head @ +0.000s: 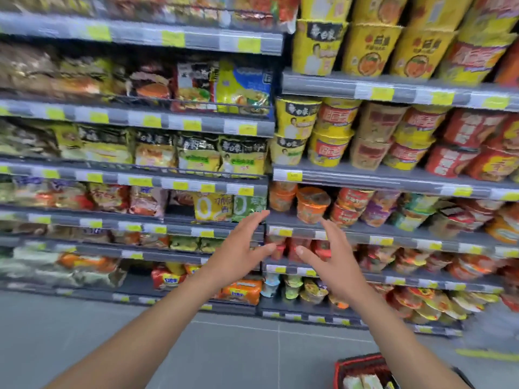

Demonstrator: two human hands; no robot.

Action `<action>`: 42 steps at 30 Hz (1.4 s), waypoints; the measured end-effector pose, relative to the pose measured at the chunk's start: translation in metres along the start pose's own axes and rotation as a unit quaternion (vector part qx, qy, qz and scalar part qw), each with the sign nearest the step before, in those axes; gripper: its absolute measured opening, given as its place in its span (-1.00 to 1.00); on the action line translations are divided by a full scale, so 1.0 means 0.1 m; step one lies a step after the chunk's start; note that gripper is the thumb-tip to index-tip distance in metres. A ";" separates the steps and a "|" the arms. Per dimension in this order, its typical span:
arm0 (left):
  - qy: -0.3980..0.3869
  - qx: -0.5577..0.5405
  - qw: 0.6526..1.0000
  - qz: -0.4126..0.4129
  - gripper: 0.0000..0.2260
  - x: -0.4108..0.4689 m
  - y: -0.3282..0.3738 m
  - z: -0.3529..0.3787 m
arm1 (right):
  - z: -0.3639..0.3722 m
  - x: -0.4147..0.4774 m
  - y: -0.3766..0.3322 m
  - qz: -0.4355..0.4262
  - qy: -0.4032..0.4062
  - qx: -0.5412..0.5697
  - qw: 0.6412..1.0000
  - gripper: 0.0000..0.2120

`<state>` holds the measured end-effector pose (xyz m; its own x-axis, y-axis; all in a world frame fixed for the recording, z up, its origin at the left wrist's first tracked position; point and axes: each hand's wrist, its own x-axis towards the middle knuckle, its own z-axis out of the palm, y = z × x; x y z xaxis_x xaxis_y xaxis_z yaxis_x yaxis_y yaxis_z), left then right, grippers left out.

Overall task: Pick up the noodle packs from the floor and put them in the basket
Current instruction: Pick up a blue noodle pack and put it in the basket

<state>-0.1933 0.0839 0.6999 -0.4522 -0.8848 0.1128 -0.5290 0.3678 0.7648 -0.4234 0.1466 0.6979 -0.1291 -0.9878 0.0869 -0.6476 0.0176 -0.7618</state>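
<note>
Both my arms reach forward toward the store shelves. My left hand (238, 248) is held up with fingers spread and holds nothing. My right hand (332, 258) faces it a little apart, fingers straight and empty too. A red basket (358, 363) stands on the floor at the bottom right, partly hidden by my right forearm. Pale packs (362, 381) lie inside it. No noodle pack shows on the grey floor (84, 332) in this view.
Grey shelves (196, 220) packed with bagged noodles fill the left half. Shelves (393, 181) of cup and bowl noodles fill the right half. Yellow price tags line every shelf edge. The picture is blurred by motion.
</note>
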 end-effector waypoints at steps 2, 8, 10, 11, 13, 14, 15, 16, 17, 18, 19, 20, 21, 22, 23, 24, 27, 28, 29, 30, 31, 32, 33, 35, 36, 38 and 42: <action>0.031 0.000 0.999 -0.023 -0.40 -0.26 -0.27 -0.36 | 0.34 0.10 -0.30 -0.024 -0.028 0.009 0.999 -0.04; 0.131 0.018 0.985 -0.114 -0.38 -1.37 -1.10 -1.52 | 1.60 0.20 -1.42 -0.095 -0.138 0.009 0.986 -0.06; 0.163 0.024 0.977 -0.135 -0.39 -1.76 -1.37 -1.89 | 2.04 0.14 -1.81 -0.115 -0.173 -0.002 0.978 -0.11; 0.182 0.026 0.972 -0.147 -0.40 -2.00 -1.52 -2.10 | 2.31 0.10 -2.04 -0.128 -0.189 -0.002 0.974 -0.12; 0.212 0.025 0.962 -0.168 -0.41 -2.40 -1.74 -2.41 | 2.72 0.02 -2.39 -0.150 -0.212 0.005 0.966 -0.10; 0.225 0.026 0.958 -0.175 -0.39 -2.57 -1.83 -2.54 | 2.90 -0.02 -2.55 -0.160 -0.223 0.009 0.962 -0.08; 0.239 0.028 0.952 -0.189 -0.38 -2.77 -1.92 -2.67 | 3.11 -0.06 -2.70 -0.174 -0.234 0.010 0.956 -0.06; 0.259 0.035 0.945 -0.199 -0.38 -3.01 -2.04 -2.82 | 3.33 -0.11 -2.88 -0.187 -0.249 0.010 0.950 -0.03; 0.272 0.041 0.938 -0.213 -0.37 -3.17 -2.12 -2.92 | 3.49 -0.16 -3.01 -0.200 -0.259 0.010 0.945 0.00; 0.290 0.047 0.929 -0.224 -0.37 -3.39 -2.21 -3.06 | 3.72 -0.21 -3.19 -0.216 -0.272 0.012 0.938 0.00; 0.303 0.053 0.921 -0.240 -0.37 -3.57 -2.29 -3.16 | 3.90 -0.26 -3.32 -0.228 -0.284 0.013 0.931 -0.01; 0.315 0.062 0.913 -0.250 -0.36 -3.72 -2.35 -3.24 | 4.04 -0.29 -3.44 -0.239 -0.293 0.011 0.926 -0.03; 0.330 0.072 0.902 -0.268 -0.36 -3.91 -2.43 -3.34 | 4.25 -0.34 -3.58 -0.252 -0.310 0.011 0.917 -0.05; 0.343 0.078 0.892 -0.284 -0.36 -4.07 -2.50 -3.42 | 4.43 -0.37 -3.70 -0.264 -0.324 0.013 0.908 -0.08; 0.353 0.080 0.883 -0.298 -0.35 -4.21 -2.56 -3.49 | 4.59 -0.39 -3.81 -0.272 -0.334 0.018 0.902 -0.11; 0.361 0.081 0.876 -0.309 -0.35 -4.32 -2.61 -3.54 | 4.72 -0.40 -3.90 -0.275 -0.343 0.022 0.898 -0.13; 0.393 0.076 0.847 -0.350 -0.34 -4.63 -2.82 -3.71 | 5.21 -0.41 -4.22 -0.295 -0.372 0.023 0.880 -0.07; 0.403 0.073 0.838 -0.360 -0.34 -4.71 -2.90 -3.78 | 5.40 -0.40 -4.34 -0.298 -0.384 0.024 0.874 -0.07; 0.412 0.071 0.831 -0.367 -0.33 -4.76 -2.95 -3.83 | 5.52 -0.40 -4.42 -0.302 -0.392 0.024 0.869 -0.08; 0.420 0.071 0.823 -0.375 -0.33 -4.82 -3.04 -3.90 | 5.70 -0.37 -4.52 -0.308 -0.400 0.027 0.863 -0.08; 0.427 0.070 0.816 -0.383 -0.32 -4.85 -3.12 -3.98 | 5.85 -0.35 -4.60 -0.313 -0.410 0.029 0.856 -0.07; 0.434 0.067 0.809 -0.392 -0.31 -4.88 -3.21 -4.07 | 6.02 -0.30 -4.69 -0.318 -0.418 0.031 0.850 -0.06; 0.441 0.063 0.801 -0.400 -0.31 -4.91 -3.33 -4.18 | 6.22 -0.25 -4.79 -0.323 -0.428 0.030 0.843 -0.05; 0.449 0.062 0.790 -0.413 -0.31 -4.92 -3.54 -4.40 | 6.54 -0.13 -4.99 -0.335 -0.438 0.027 0.834 -0.03; 0.455 0.062 0.784 -0.418 -0.32 -4.91 -3.67 -4.55 | 6.74 -0.04 -5.10 -0.338 -0.448 0.030 0.827 -0.03; 0.465 0.063 0.774 -0.425 -0.32 -4.84 -3.94 -4.86 | 7.10 0.17 -5.33 -0.340 -0.464 0.039 0.817 -0.06; 0.489 0.048 0.749 -0.444 -0.31 -4.71 -4.40 -5.40 | 7.69 0.54 -5.74 -0.355 -0.477 0.030 0.803 -0.12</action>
<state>0.6395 0.1841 0.6529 0.8268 -0.5616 0.0328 -0.3792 -0.5133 0.7699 0.5186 -0.0359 0.6467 0.9099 -0.4148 0.0035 -0.2624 -0.5821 -0.7696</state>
